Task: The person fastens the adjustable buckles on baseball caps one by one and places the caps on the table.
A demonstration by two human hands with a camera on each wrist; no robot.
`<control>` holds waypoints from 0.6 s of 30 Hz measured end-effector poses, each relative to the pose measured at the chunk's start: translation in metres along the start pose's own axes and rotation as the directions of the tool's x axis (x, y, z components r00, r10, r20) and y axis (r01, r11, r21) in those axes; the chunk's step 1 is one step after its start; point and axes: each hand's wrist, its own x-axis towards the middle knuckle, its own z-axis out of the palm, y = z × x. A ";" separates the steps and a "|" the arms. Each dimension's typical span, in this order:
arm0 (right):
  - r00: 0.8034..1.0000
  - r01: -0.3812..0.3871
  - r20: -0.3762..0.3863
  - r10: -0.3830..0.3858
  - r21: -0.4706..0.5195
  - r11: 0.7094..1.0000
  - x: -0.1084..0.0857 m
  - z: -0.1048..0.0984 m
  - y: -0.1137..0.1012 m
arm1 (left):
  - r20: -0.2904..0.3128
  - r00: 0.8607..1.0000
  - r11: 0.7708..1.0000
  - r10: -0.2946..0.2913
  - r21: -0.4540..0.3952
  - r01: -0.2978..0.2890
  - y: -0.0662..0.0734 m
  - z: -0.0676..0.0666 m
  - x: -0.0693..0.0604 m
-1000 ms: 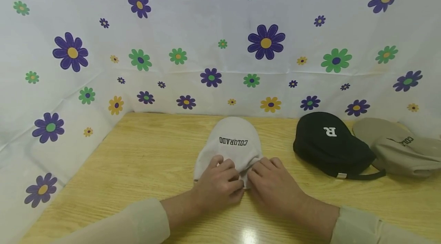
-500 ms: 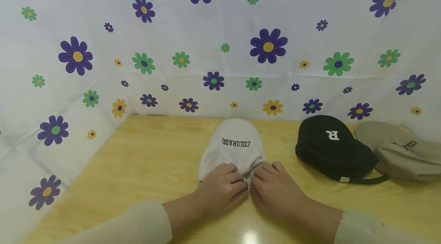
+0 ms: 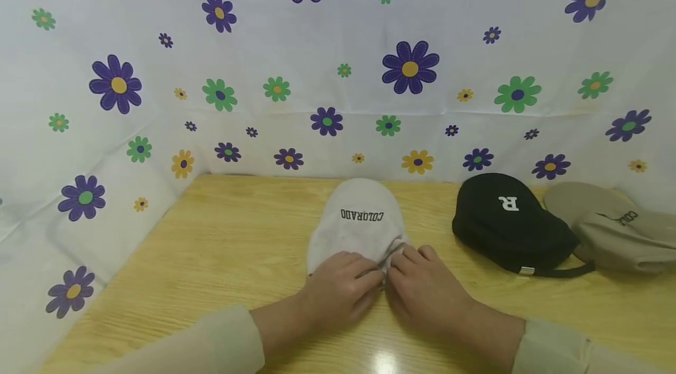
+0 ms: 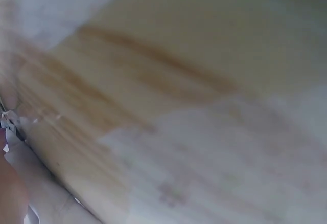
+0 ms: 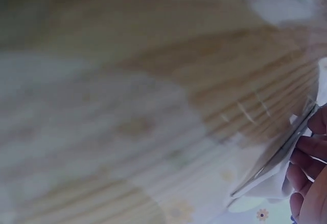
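Note:
An off-white baseball cap (image 3: 359, 236) marked COLORADO lies on the wooden table in the head view, its lettering upside down to me. My left hand (image 3: 343, 289) grips its near edge with curled fingers. Close beside it, my right hand (image 3: 430, 286) pinches the same edge further right, where the fabric is creased. The fingertips and whatever lies between the two hands are mostly hidden. In the right wrist view, curled fingers (image 5: 306, 170) hold the cap's pale edge (image 5: 273, 175). A strip of the cap (image 4: 41, 183) shows at the lower left of the left wrist view.
On the right of the table (image 3: 227, 233) lies a black cap (image 3: 491, 227) with a white R and a strap with a metal buckle. It partly overlaps a tan cap (image 3: 607, 239) at the right edge. A flower-patterned white cloth (image 3: 237, 51) hangs behind and at left.
My left hand's fingers have come down from the cap's crown to its near edge, and the hand has shifted right, closer to my right hand. The right hand stays nearly in place.

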 end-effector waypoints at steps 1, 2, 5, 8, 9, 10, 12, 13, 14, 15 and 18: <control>1.000 0.005 0.001 -0.005 -0.003 1.000 -0.001 0.000 0.001 | 0.002 1.000 1.000 -0.003 -0.006 0.003 0.000 0.000 0.000; 1.000 0.010 0.002 -0.010 -0.006 1.000 -0.002 0.001 0.002 | 0.005 1.000 1.000 -0.005 -0.010 0.005 0.000 0.000 0.000; 1.000 0.016 0.019 -0.016 -0.008 1.000 -0.008 0.000 0.006 | 0.010 1.000 1.000 -0.008 -0.021 0.008 0.000 -0.001 0.000; 0.999 -0.003 0.052 0.002 0.009 1.000 -0.013 -0.003 0.012 | 0.019 1.000 1.000 -0.008 -0.020 0.008 -0.001 -0.002 -0.001; 0.998 -0.014 0.060 0.013 0.016 1.000 -0.015 -0.005 0.015 | 0.024 1.000 1.000 -0.007 -0.013 0.008 -0.002 -0.003 -0.002; 0.998 -0.026 0.066 0.024 0.024 0.999 -0.017 -0.006 0.017 | 0.031 0.999 1.000 -0.007 -0.003 0.007 -0.003 -0.004 -0.003; 0.997 -0.047 0.069 0.045 0.034 0.998 -0.022 -0.008 0.022 | 0.051 0.999 0.999 -0.007 0.033 0.006 -0.005 -0.007 -0.005; 0.996 -0.060 0.070 0.057 0.037 0.998 -0.024 -0.009 0.024 | 0.066 0.998 0.998 -0.012 0.056 0.008 -0.006 -0.010 -0.007; 0.996 -0.070 0.062 0.067 0.040 0.997 -0.026 -0.010 0.027 | 0.076 0.997 0.997 -0.019 0.076 0.013 -0.007 -0.012 -0.008; 0.995 -0.082 0.060 0.080 0.041 0.996 -0.028 -0.011 0.029 | 0.082 0.996 0.995 -0.023 0.099 0.015 -0.008 -0.014 -0.010; 0.990 -0.125 0.065 0.123 0.026 0.992 -0.036 -0.015 0.036 | 0.078 0.996 0.988 -0.042 0.152 0.029 -0.014 -0.021 -0.015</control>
